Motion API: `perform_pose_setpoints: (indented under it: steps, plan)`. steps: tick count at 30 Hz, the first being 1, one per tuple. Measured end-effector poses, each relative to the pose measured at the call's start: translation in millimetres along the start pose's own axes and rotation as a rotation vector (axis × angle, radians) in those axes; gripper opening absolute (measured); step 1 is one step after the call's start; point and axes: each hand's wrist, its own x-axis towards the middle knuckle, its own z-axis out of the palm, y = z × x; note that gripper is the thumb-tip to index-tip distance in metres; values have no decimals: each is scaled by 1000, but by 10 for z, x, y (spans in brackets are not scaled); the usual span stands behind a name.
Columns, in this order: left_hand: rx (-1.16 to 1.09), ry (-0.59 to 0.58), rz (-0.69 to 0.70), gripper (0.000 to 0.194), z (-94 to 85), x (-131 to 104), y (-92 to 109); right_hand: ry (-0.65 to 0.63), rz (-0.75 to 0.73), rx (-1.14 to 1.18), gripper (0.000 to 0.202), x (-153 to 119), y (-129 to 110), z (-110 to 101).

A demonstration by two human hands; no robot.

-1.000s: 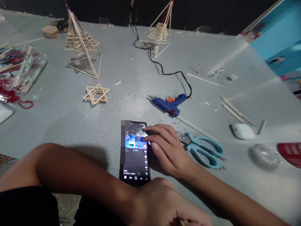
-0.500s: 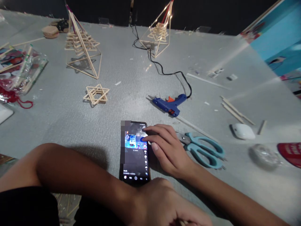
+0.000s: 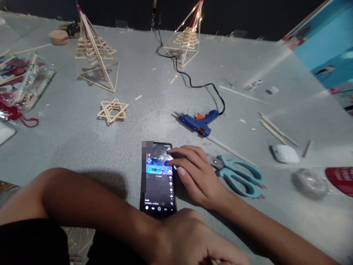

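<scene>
Fingertips of the right hand (image 3: 197, 176), spread loosely open, rest on the upper right of the phone (image 3: 158, 176), which lies flat at the hand's nine o'clock, long axis running twelve to six. The left hand (image 3: 193, 239), loosely curled and holding nothing I can make out, sits at the phone's six o'clock. Teal scissors (image 3: 238, 176) lie at three o'clock.

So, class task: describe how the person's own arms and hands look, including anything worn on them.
Both forearms are bare, with no sleeves, watch, rings or gloves visible. The right hand has short, pale, neatly trimmed nails. The left hand is partly cut off by the frame's lower edge.
</scene>
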Motion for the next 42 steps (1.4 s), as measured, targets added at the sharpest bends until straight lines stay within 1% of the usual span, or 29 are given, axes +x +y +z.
perform_pose_setpoints:
  steps: [10, 13, 19, 24, 30, 38, 42]
  plan:
    - [-30, 12, -24, 11, -15, 12, 52, -6, -5, 3, 25, -9, 1, 2]
    - [-35, 6, -7, 11, -16, 10, 55, -9, -8, 5, 25, -11, 4, 2]
    - [-34, 28, 24, 14, -9, 15, 45, -8, -8, 7, 25, -10, 5, 2]
    - [-11, 14, 44, 12, -10, -4, 14, -2, -9, 3, 26, -9, 5, 2]
    - [-70, -17, -27, 17, -20, -7, 57, -9, -30, 6, 25, -19, 17, 5]
    - [-54, 1, 20, 18, -22, 14, 60, -11, -28, 11, 25, -15, 13, 4]
    - [-63, 13, 18, 24, -12, 10, 48, -11, -29, 15, 26, -15, 13, 10]
